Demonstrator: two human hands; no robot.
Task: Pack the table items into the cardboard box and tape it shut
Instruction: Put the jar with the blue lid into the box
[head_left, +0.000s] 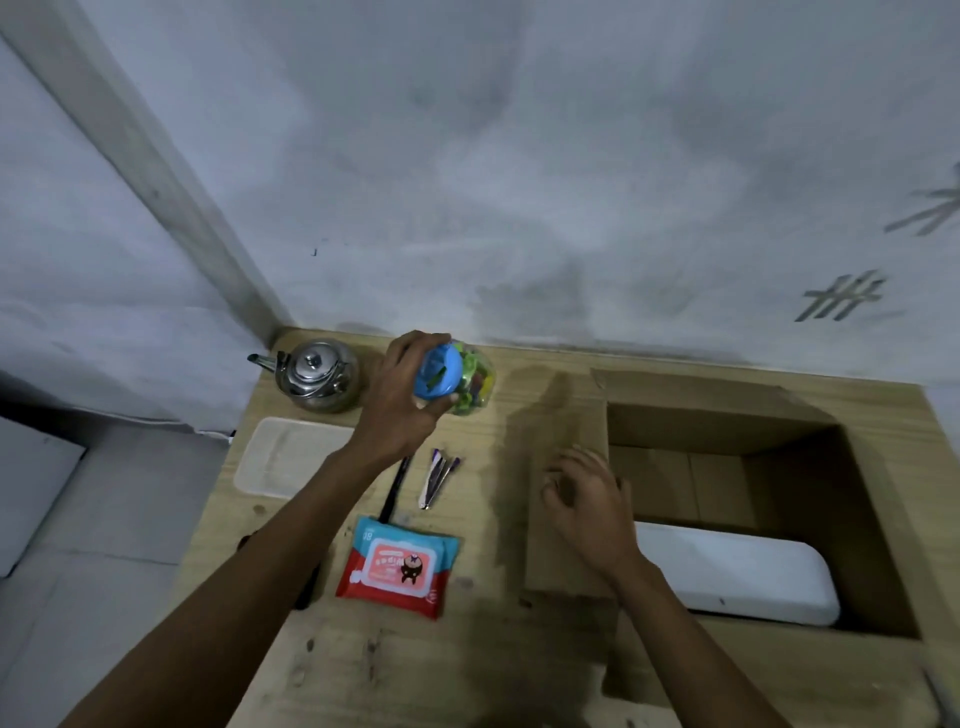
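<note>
The left hand (400, 400) has its fingers clamped around the blue lid end of a clear plastic jar of coloured pieces (460, 382), at the table's far edge beside the steel kettle (318, 375). The right hand (584, 496), fingers loosely curled and empty, rests at the left flap of the open cardboard box (566, 431). Risk: a lid-only hold may slip or unscrew in transit. The jar is tilted, lid toward the camera, long axis running away to the right.

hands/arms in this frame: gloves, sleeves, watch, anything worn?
Nothing worn that shows. The left hand and right hand are both bare, no gloves, no rings visible. Both forearms are bare down to the frame's bottom edge: no sleeve, watch, band or marking in view.
</note>
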